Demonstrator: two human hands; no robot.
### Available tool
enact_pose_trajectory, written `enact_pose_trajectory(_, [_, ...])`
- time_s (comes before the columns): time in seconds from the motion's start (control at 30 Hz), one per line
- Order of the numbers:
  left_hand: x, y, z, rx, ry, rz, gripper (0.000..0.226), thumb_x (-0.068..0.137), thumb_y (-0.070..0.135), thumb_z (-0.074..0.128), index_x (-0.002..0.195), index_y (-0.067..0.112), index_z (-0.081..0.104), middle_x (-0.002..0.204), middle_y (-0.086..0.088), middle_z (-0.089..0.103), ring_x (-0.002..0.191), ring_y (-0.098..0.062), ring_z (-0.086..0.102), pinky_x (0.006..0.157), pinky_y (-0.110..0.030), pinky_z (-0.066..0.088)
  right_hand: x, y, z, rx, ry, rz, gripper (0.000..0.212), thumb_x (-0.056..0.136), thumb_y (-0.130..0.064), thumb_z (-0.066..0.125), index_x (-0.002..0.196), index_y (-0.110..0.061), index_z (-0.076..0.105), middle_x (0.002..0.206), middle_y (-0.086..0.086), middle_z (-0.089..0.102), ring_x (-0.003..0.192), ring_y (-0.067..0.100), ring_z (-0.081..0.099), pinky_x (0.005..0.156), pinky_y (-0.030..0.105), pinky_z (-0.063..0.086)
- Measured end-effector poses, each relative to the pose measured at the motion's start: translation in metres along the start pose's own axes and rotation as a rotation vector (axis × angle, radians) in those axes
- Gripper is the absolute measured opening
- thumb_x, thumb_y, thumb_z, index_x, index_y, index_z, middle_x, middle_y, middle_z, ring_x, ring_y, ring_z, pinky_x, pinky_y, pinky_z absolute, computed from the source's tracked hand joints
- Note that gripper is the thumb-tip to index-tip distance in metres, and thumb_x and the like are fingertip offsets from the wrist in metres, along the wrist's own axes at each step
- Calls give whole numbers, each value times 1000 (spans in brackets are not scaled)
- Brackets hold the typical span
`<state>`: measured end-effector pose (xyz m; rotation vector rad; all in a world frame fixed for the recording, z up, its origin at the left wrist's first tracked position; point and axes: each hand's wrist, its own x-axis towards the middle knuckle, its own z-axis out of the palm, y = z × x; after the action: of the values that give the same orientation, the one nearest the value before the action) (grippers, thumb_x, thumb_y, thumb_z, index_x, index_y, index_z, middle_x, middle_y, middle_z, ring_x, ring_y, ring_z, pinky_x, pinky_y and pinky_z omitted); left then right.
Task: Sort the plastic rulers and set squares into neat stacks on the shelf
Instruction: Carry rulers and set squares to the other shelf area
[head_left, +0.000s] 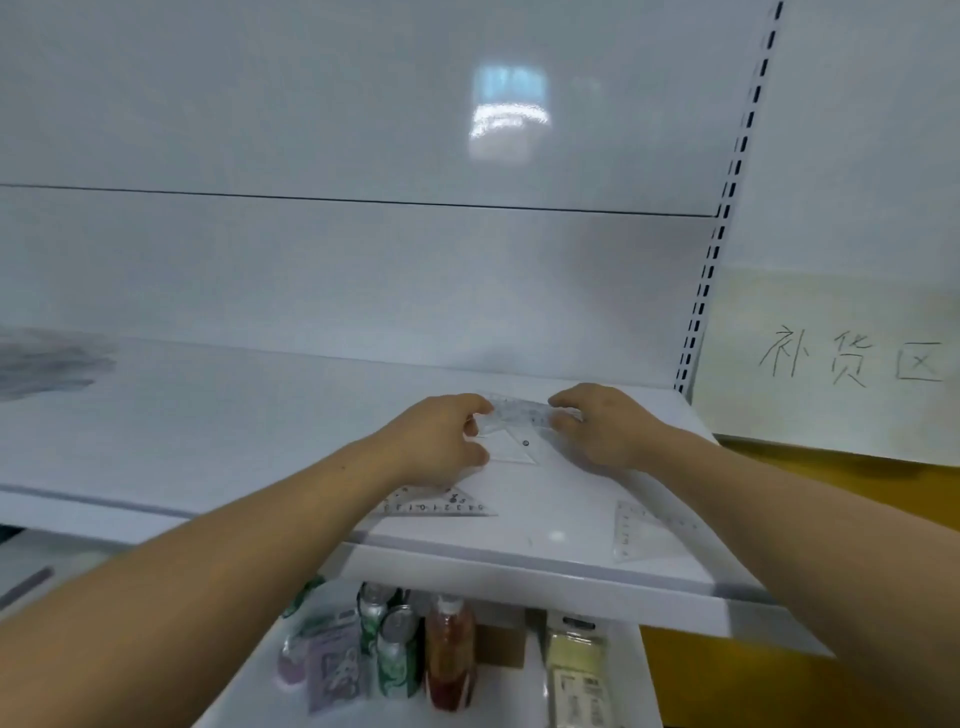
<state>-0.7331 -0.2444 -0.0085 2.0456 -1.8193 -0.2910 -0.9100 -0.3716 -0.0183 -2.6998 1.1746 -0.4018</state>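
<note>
Both hands hold a clear plastic ruler (519, 414) a little above the white shelf (234, 415). My left hand (441, 436) pinches its left end and my right hand (605, 426) pinches its right end. Under the ruler lies a clear set square (511, 447) with a small dark dot. A second clear set square (441, 505) with printed numbers lies nearer the front, partly under my left forearm. A third clear set square (641, 530) lies at the front right, next to my right forearm.
The shelf's back panel rises right behind the hands, with a slotted upright (701, 306) at the right. A paper sign (847, 358) with handwritten characters hangs at the right. On the lower shelf stand cans (397, 654), a red bottle (449, 654) and packets (576, 670).
</note>
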Motion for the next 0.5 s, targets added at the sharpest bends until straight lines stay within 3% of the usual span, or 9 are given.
enact_pose_trajectory(0.07, [0, 10, 7, -15, 36, 8, 56, 87, 29, 63, 138, 23, 41, 110, 7, 53, 91, -12, 51, 80, -22, 38, -16, -6, -3, 107, 49, -10, 36, 99, -37, 37, 90, -12, 62, 96, 8, 62, 94, 27, 56, 81, 33, 41])
enact_pose_trajectory(0.13, [2, 21, 13, -41, 72, 23, 55, 86, 31, 64, 137, 24, 42, 108, 8, 54, 88, -13, 52, 81, -24, 41, -29, -10, -8, 230, 46, 23, 43, 97, -43, 39, 81, -8, 59, 81, 9, 60, 77, 25, 55, 73, 34, 44])
enact_pose_trajectory(0.2, [5, 31, 19, -62, 97, 37, 56, 86, 34, 64, 136, 25, 42, 108, 8, 54, 88, -12, 52, 81, -24, 41, -36, -9, -12, 347, 45, 49, 44, 93, -44, 49, 81, -4, 62, 76, 6, 61, 70, 20, 54, 69, 32, 44])
enact_pose_trajectory(0.3, [9, 44, 29, -70, 85, 46, 60, 85, 34, 65, 138, 25, 39, 111, 8, 55, 90, -12, 53, 81, -24, 41, -44, -2, -17, 518, 98, 127, 25, 91, -30, 56, 86, -6, 64, 80, 2, 70, 69, 15, 64, 70, 29, 50])
enact_pose_trajectory(0.4, [9, 51, 34, -27, 19, 44, 62, 85, 36, 64, 140, 26, 37, 127, 5, 54, 107, -15, 54, 89, -25, 41, -54, 11, -20, 656, 193, 193, 15, 92, -22, 55, 86, -12, 64, 80, 3, 70, 65, 13, 67, 65, 28, 52])
enact_pose_trajectory(0.5, [3, 50, 31, 88, -19, 47, 62, 88, 45, 57, 142, 25, 36, 145, 3, 41, 129, -17, 42, 103, -29, 33, -66, 26, -25, 657, 283, 242, 13, 92, -30, 58, 88, -21, 67, 82, -2, 69, 64, 11, 66, 65, 26, 50])
